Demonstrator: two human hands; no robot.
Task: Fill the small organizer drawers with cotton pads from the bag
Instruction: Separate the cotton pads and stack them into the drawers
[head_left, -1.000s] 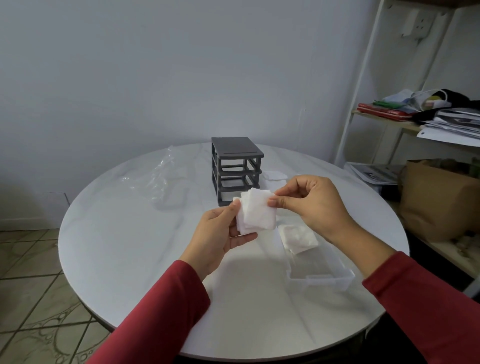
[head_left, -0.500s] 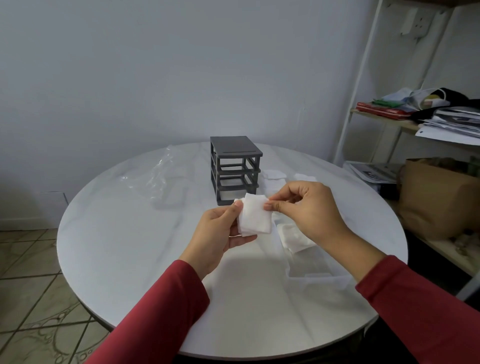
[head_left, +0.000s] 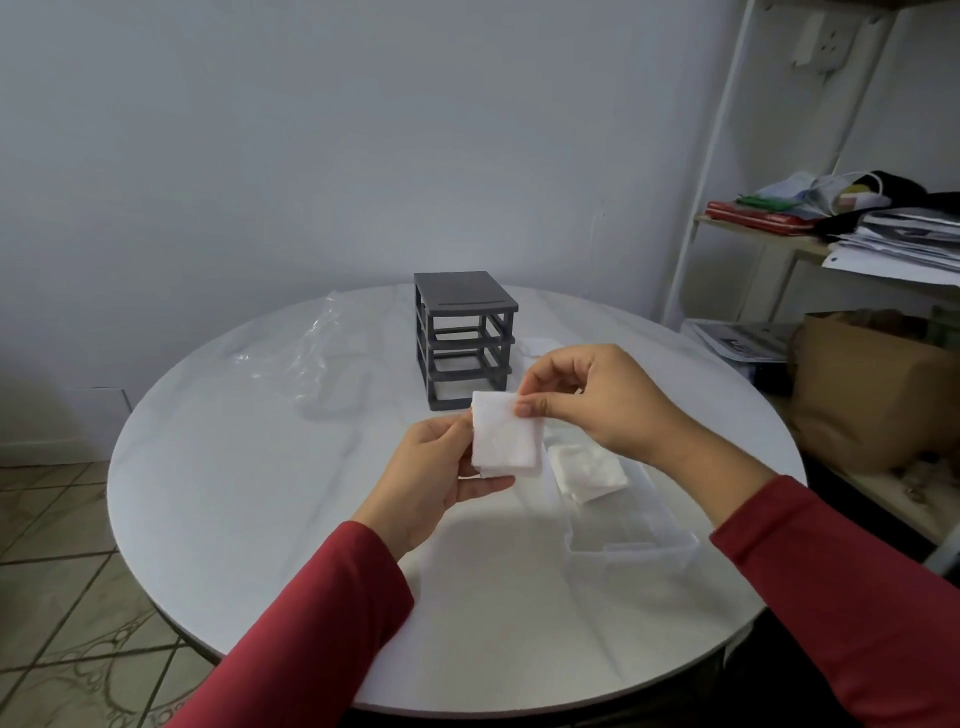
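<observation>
A small stack of white square cotton pads (head_left: 506, 441) is held above the round white table (head_left: 249, 488). My left hand (head_left: 434, 478) grips the stack's left edge between thumb and fingers. My right hand (head_left: 597, 402) pinches its top right corner. Below my right hand a clear plastic drawer (head_left: 631, 540) lies on the table with more cotton pads (head_left: 587, 470) at its far end. Behind the hands the dark grey organizer frame (head_left: 462, 338) stands with its slots showing no drawers. The clear plastic bag (head_left: 311, 358) lies crumpled left of the frame.
More white pads or a drawer (head_left: 537, 345) show just right of the frame, partly hidden by my right hand. A white shelf unit (head_left: 727, 171) with papers and a brown paper bag (head_left: 867, 395) stands at the right. Tiled floor is at the left.
The fanned pads have been squared into a neat stack. Both hands have kept their hold and shifted slightly with it.
</observation>
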